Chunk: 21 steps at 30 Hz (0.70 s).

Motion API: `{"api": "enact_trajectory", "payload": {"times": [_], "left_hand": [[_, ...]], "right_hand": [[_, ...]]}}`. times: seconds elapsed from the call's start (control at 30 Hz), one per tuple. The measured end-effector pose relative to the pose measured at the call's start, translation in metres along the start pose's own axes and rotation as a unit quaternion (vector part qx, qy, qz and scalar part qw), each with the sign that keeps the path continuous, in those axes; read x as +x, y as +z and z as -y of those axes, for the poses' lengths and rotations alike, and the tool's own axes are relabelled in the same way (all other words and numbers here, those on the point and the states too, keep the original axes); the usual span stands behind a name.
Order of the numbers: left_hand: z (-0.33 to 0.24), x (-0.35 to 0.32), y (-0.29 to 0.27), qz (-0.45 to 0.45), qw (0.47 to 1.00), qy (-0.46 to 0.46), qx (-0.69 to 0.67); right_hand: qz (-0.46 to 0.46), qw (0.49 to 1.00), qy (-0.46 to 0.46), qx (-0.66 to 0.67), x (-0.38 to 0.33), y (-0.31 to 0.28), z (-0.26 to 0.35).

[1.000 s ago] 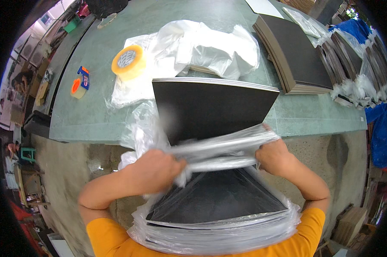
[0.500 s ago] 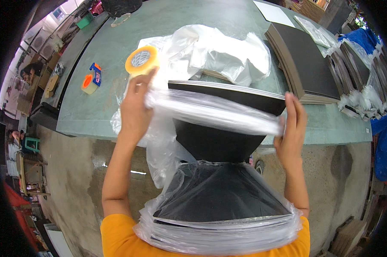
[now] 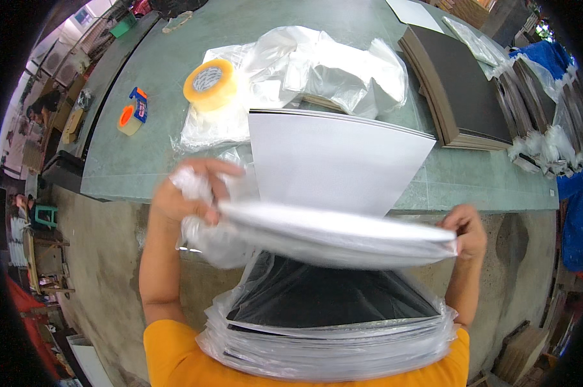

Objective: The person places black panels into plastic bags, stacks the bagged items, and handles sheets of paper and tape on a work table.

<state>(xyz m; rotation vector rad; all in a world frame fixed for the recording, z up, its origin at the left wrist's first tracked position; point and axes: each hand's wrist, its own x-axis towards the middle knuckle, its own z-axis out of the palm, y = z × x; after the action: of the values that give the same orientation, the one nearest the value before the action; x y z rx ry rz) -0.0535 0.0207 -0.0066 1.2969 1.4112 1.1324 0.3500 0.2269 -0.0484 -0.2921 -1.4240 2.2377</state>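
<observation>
My left hand (image 3: 191, 190) is closed on crumpled clear plastic at one end of a plastic bag (image 3: 343, 235), which stretches sideways before me, blurred by motion. The bag's other end is pinched by my right hand (image 3: 465, 232). Behind the bag, a few flat boards (image 3: 340, 158) stand tilted at the table's near edge, a white face toward me; the bag hides their lower part. Close to my body rests a stack of black boards (image 3: 323, 297) covered in clear plastic.
On the green table (image 3: 156, 148) are a large roll of clear tape (image 3: 209, 85), a tape dispenser (image 3: 133, 113), white plastic bags (image 3: 336, 58) and a stack of dark boards (image 3: 462, 84). Plastic-wrapped bundles (image 3: 530, 103) stand at the right. A green stool (image 3: 46, 215) is far left.
Both hands have come down toward me, drawing the plastic bag lower, and moved farther apart. The standing boards show a white face where a black one showed before.
</observation>
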Motion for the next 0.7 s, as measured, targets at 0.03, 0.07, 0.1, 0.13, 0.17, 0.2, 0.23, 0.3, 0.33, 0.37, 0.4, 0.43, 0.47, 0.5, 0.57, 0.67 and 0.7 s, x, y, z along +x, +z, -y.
{"api": "enact_trajectory", "payload": {"times": [0.03,0.07,0.1,0.13,0.17,0.2,0.23,0.3,0.33,0.37,0.4,0.43,0.47,0.5,0.57,0.67,0.7], "left_hand": [[0.027,-0.008,-0.004,0.065,0.994,-0.049,-0.07],[0.055,-0.015,-0.003,0.133,0.976,-0.097,-0.141],[0.075,-0.022,0.011,0.122,0.97,-0.138,-0.157],[0.1,-0.03,0.028,0.109,0.962,-0.18,-0.173],[0.139,-0.037,0.036,0.111,0.948,-0.227,-0.193],[0.171,-0.04,0.041,0.115,0.931,-0.275,-0.212],[0.187,-0.04,0.046,0.095,0.941,-0.276,-0.173],[0.208,-0.037,0.056,0.05,0.956,-0.275,-0.093],[0.215,-0.035,0.06,0.027,0.96,-0.273,-0.052],[0.22,-0.028,0.063,0.01,0.964,-0.266,-0.01],[0.213,-0.031,0.067,-0.024,0.963,-0.267,0.026],[0.203,-0.035,0.058,-0.015,0.932,-0.321,0.167],[0.166,-0.035,0.047,-0.002,0.88,-0.369,0.299],[0.125,-0.031,0.04,-0.024,0.925,-0.287,0.246],[0.038,-0.029,0.038,0.003,0.98,-0.128,0.153],[-0.026,-0.014,0.06,0.269,0.963,0.024,0.016],[-0.015,-0.006,0.075,0.323,0.946,0.016,0.011]], "right_hand": [[0.003,0.996,0.084,0.032,-0.007,-0.013,-0.019],[0.005,0.986,0.164,0.04,-0.007,-0.015,-0.036],[0.032,0.969,0.242,0.034,-0.013,-0.029,-0.063],[0.026,0.952,0.293,0.089,-0.011,-0.022,-0.082],[-0.009,0.94,0.32,0.119,-0.018,-0.036,-0.114],[-0.05,0.925,0.345,0.152,-0.026,-0.049,-0.144],[-0.105,0.924,0.358,0.09,-0.034,-0.075,-0.189],[-0.157,0.917,0.366,-0.027,-0.038,-0.096,-0.237],[-0.154,0.915,0.363,-0.082,-0.035,-0.098,-0.25],[-0.158,0.911,0.356,-0.138,-0.035,-0.097,-0.256],[-0.147,0.877,0.32,-0.328,-0.023,-0.08,-0.231],[-0.129,0.811,0.268,-0.505,-0.015,-0.069,-0.193],[-0.104,0.711,0.204,-0.664,-0.002,-0.045,-0.142],[-0.101,0.812,0.233,-0.526,0.01,-0.015,-0.085],[0.084,0.953,0.16,-0.244,0.011,0.015,-0.03],[0.476,0.876,0.027,-0.069,0.03,0.062,-0.03],[0.491,0.859,0.084,-0.122,0.036,0.072,-0.048]]}}
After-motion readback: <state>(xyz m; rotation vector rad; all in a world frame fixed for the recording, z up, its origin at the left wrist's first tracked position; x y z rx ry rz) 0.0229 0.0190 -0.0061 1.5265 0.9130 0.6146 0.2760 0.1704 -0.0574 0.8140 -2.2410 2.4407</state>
